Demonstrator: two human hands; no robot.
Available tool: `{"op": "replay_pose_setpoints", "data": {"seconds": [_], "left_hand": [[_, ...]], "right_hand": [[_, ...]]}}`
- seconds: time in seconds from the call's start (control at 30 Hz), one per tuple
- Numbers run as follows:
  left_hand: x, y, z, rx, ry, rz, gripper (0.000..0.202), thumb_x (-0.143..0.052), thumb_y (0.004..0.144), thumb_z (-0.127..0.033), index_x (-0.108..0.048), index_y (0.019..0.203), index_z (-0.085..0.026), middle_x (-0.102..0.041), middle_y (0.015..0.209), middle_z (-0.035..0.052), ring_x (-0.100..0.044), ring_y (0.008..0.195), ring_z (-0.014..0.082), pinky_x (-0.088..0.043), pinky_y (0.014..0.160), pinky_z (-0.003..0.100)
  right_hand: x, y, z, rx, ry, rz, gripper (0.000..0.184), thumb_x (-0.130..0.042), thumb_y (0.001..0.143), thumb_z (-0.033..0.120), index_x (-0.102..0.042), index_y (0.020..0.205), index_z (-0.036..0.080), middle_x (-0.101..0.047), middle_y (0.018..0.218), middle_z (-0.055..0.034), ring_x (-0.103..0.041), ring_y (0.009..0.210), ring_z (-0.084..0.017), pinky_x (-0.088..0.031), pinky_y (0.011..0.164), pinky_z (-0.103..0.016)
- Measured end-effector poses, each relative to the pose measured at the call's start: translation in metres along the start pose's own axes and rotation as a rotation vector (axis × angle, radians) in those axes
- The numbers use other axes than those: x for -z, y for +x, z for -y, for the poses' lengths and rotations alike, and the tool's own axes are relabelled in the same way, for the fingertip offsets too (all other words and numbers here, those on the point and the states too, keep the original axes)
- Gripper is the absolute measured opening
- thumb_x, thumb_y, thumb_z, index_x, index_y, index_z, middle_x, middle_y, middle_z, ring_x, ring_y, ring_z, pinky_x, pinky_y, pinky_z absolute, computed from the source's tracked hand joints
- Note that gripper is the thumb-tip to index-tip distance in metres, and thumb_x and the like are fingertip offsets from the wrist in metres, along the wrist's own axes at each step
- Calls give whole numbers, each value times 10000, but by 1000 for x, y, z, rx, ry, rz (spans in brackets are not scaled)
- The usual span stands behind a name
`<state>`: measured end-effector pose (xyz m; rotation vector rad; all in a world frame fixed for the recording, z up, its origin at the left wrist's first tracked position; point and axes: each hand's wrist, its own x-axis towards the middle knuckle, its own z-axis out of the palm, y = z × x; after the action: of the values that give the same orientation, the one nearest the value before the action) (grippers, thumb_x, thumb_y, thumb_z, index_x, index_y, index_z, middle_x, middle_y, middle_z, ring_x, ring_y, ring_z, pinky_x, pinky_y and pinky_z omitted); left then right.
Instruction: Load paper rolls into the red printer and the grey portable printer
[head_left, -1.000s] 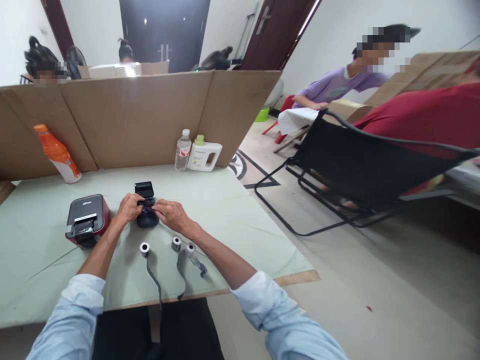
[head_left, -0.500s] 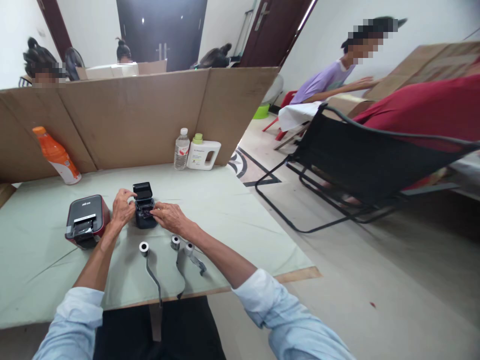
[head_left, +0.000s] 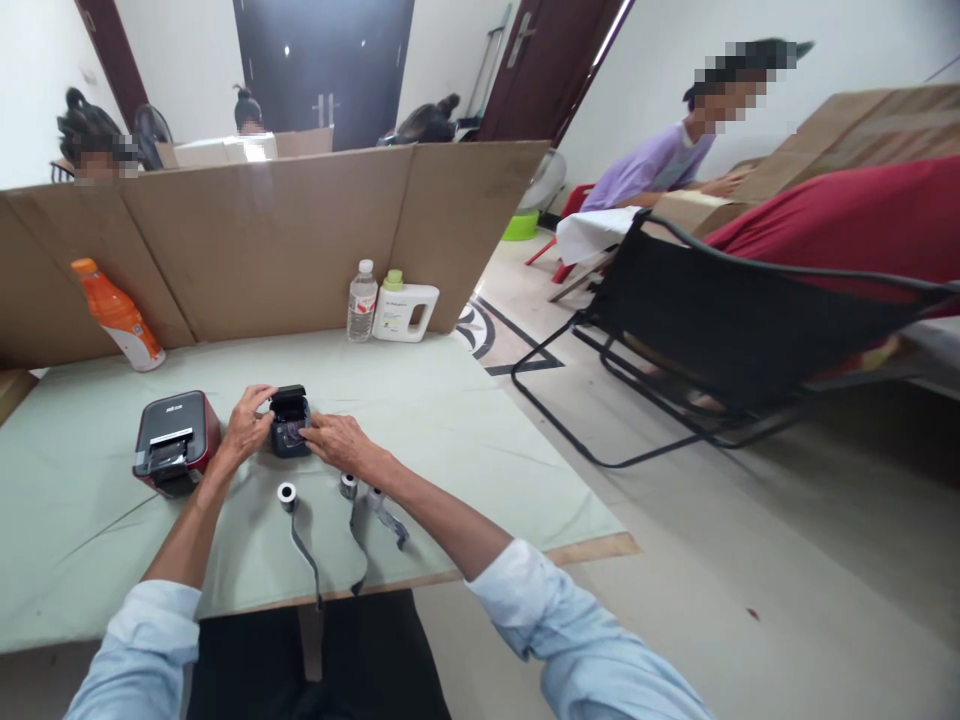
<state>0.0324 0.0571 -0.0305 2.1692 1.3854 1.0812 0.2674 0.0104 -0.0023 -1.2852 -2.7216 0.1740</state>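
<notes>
A small black label printer (head_left: 289, 436) stands on the table with its lid (head_left: 288, 399) raised partway and its inside dark. My left hand (head_left: 247, 422) grips the left side, fingers closed near the lid's edge. On the right, my right hand (head_left: 339, 440) has its fingertips pressed together at the printer's side and opening; whether a small piece is between them is hidden. Closer to me lie a white-cored paper roll (head_left: 287, 495) with a dark strip trailing, a second such roll (head_left: 349, 486), and a third roll (head_left: 376, 498) partly covered by my right forearm.
A larger black-and-red printer (head_left: 176, 440) stands left. Along the cardboard partition (head_left: 285, 245) are an orange bottle (head_left: 120, 315), a clear water bottle (head_left: 361, 303) and a white jug (head_left: 405, 310). A black folding chair (head_left: 735, 310) and a seated person (head_left: 649, 170) are right; other heads show behind the partition.
The printer's lid has tipped forward from nearly upright to a lower angle, with my left hand beside it. My right hand stays at the printer's right side.
</notes>
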Motion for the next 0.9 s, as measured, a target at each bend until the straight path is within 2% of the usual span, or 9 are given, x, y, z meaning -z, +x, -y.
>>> {"op": "replay_pose_setpoints", "data": {"seconds": [0.07, 0.17, 0.27, 0.37, 0.47, 0.63, 0.9], "left_hand": [[1, -14, -4, -43, 44, 38, 440, -543, 855, -110, -711, 1250, -207, -602, 1372, 115, -613, 1246, 229, -595, 966, 374], [0, -29, -6, -84, 95, 89, 376, -556, 891, -154, -725, 1226, -187, -580, 1426, 137, -599, 1299, 254, -502, 1129, 467], [-1, -37, -4, -93, 140, 120, 431, -613, 907, -272, -675, 1325, -189, -535, 1496, 152, -535, 1388, 299, -435, 1192, 515], [2, -40, -2, -96, 199, 162, 616, -737, 838, -379, -610, 1418, -215, -484, 1552, 149, -469, 1447, 340, -403, 1212, 539], [3, -43, 1, -74, 249, 171, 721, -808, 781, -419, -590, 1443, -232, -430, 1586, 153, -446, 1462, 366, -424, 1191, 546], [1, -48, 3, 6, 276, 165, 833, -866, 729, -438, -560, 1481, -253, -434, 1568, 169, -497, 1415, 392, -486, 1123, 546], [-5, -50, 4, 33, 230, 160, 824, -868, 733, -437, -571, 1480, -258, -512, 1534, 162, -530, 1394, 375, -462, 1150, 530]], "right_hand": [[3, -1, 1, -2, -3, 12, 254, -520, 1036, 286, -719, 1190, 251, -682, 1193, -106, -672, 1056, -229, -505, 804, -286], [6, -3, 2, 0, 7, 16, 252, -515, 1044, 292, -717, 1186, 243, -676, 1202, -108, -673, 1068, -227, -503, 812, -287], [4, -5, 1, 4, 29, 15, 258, -528, 1041, 298, -707, 1220, 247, -667, 1216, -103, -673, 1078, -226, -506, 829, -291], [-3, -6, -3, 4, 61, 6, 287, -547, 1036, 315, -693, 1274, 250, -656, 1242, -99, -676, 1071, -230, -510, 852, -303], [-10, -4, -10, -13, 139, -46, 356, -559, 1036, 333, -636, 1374, 252, -641, 1273, -95, -672, 1071, -221, -507, 885, -309], [-23, 5, -29, -45, 254, -116, 659, -633, 1000, 384, -384, 1587, 216, -571, 1350, -135, -634, 1143, -237, -512, 914, -336], [-42, 15, -43, 15, 309, -94, 673, -658, 977, 460, -421, 1566, 234, -558, 1394, -147, -603, 1231, -276, -514, 943, -372]]}}
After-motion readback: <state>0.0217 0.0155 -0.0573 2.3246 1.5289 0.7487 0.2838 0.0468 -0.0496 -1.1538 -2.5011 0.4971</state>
